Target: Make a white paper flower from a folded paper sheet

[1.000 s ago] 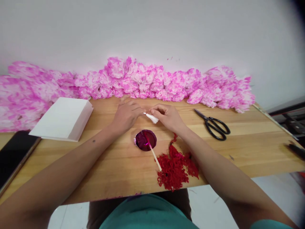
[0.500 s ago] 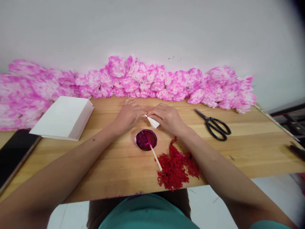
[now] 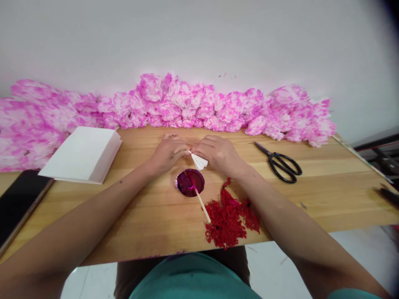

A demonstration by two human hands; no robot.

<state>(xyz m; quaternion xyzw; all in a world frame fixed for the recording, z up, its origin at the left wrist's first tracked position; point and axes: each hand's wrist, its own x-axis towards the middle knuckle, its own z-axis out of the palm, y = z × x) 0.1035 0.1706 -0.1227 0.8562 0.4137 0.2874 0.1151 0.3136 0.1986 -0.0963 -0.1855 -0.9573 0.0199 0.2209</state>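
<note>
Fingers of my left hand and my right hand meet around the pinched end of a pleated white paper, both hands closed on it. Its folds fan out toward me, below my right fingers. Just nearer to me sits a small round dish of dark magenta liquid, with a pale stick leaning out of it. The stick's lower end reaches a tangled heap of red yarn beside my right forearm.
Black-handled scissors lie right of my hands on the wooden table. A stack of white paper and a dark phone are at the left. Pink and white paper flowers line the wall.
The pleats of the white paper show more spread out, and its pinched end sits slightly farther left. My fingers have shifted slightly around it.
</note>
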